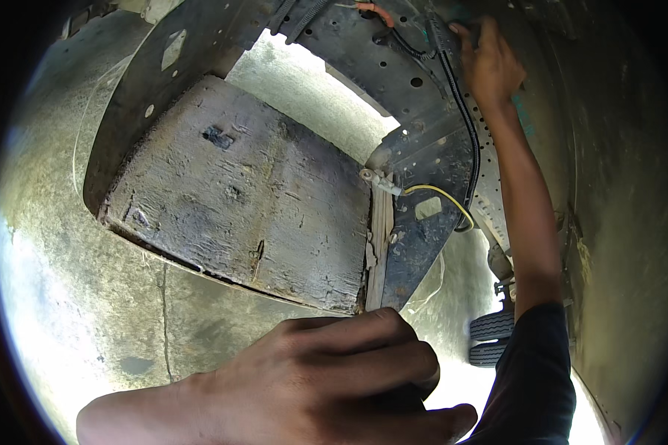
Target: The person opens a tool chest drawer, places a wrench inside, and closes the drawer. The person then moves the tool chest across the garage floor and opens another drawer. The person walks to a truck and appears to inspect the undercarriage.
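Observation:
My left hand (341, 367) is large in the lower middle, back of the hand up, its fingers curled in. What they close on, if anything, is hidden beneath them; the knuckles overlap the lower end of a wooden strip (380, 245). At the upper right, my right hand (491, 67) reaches up to a dark metal rail (416, 78) with many holes. Its bent fingers are beside a black corrugated conduit (453, 78), and their tips are partly hidden. Below runs a yellow wire (441, 191), which ends at a pale grey fitting (381, 180).
A worn, grey-brown panel (237, 193) fills the middle left, bordered by a curved dark metal side (137, 104). An orange-red sleeve (375, 12) covers a cable at the top. Dual tyres (491, 326) show at the lower right, above stained concrete floor (141, 311).

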Available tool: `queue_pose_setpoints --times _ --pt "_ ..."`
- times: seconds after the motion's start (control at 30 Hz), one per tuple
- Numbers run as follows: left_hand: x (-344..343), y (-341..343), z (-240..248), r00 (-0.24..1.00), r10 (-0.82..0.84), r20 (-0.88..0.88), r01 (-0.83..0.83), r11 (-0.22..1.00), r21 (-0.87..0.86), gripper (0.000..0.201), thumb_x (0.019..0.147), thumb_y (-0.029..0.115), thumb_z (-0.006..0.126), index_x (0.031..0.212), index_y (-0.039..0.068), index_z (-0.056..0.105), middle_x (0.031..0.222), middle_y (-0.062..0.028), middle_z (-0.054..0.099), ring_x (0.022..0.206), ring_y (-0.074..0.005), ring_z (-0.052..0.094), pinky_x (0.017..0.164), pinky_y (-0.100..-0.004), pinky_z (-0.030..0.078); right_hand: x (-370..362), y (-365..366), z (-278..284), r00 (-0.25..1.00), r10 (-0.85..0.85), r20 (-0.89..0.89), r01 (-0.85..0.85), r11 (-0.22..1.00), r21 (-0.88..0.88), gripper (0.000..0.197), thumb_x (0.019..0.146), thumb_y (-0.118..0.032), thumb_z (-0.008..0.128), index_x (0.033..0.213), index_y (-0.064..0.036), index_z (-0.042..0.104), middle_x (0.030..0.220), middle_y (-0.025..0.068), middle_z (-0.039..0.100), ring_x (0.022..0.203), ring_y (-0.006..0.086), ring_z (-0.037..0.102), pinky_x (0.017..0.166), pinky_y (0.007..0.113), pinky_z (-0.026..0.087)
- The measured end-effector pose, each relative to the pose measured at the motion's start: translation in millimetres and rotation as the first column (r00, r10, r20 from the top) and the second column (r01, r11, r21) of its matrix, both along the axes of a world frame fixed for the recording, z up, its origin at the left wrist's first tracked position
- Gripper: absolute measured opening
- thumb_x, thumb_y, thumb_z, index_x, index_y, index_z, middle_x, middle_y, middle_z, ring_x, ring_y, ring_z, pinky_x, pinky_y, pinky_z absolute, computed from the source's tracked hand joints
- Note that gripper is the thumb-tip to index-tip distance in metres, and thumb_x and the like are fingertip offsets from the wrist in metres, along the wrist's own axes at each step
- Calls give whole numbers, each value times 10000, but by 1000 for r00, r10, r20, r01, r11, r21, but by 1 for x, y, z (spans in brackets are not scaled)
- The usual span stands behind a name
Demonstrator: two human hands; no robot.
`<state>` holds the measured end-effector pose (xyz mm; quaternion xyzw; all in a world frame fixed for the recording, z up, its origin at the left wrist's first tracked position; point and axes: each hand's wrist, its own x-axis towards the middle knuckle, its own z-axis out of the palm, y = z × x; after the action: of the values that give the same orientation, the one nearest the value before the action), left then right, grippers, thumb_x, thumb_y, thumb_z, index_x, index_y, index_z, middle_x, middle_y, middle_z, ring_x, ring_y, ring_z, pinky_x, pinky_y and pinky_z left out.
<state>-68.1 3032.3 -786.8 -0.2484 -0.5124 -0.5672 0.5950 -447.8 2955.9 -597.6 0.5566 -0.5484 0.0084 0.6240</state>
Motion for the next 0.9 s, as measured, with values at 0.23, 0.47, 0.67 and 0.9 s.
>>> queue_pose_setpoints --times 0.23,0.47,0.67,0.9 --pt "0 19 -4 999 42 10 -43 998 56 203 713 106 831 916 105 815 751 -11 625 722 -133 615 559 -267 519 -8 7 -4 998 43 -53 -45 998 -49 412 916 -419 774 1143 -95 657 899 126 759 785 379 733 611 505 547" --pt "-2 14 0 989 131 -63 -133 991 -27 197 703 104 833 898 101 804 735 -1 614 697 -129 602 549 -259 523 14 -7 -2 997 59 -44 -61 997 -54 460 892 -218 787 1274 -22 621 972 211 737 828 453 708 686 555 543" --pt "1 7 -4 982 177 -71 -181 982 -54 192 708 113 837 898 94 814 722 -6 623 699 -125 600 549 -249 522 6 -4 -4 997 -43 61 47 997 -63 452 927 -550 757 1029 -121 658 847 98 765 738 347 743 566 485 544" --pt "24 -16 8 965 94 245 -31 968 -251 239 766 84 813 994 148 851 839 9 712 773 -161 664 664 -278 601 0 -1 -4 999 -10 32 12 998 -60 452 916 -538 775 1034 -117 659 809 92 751 688 341 731 544 484 535"
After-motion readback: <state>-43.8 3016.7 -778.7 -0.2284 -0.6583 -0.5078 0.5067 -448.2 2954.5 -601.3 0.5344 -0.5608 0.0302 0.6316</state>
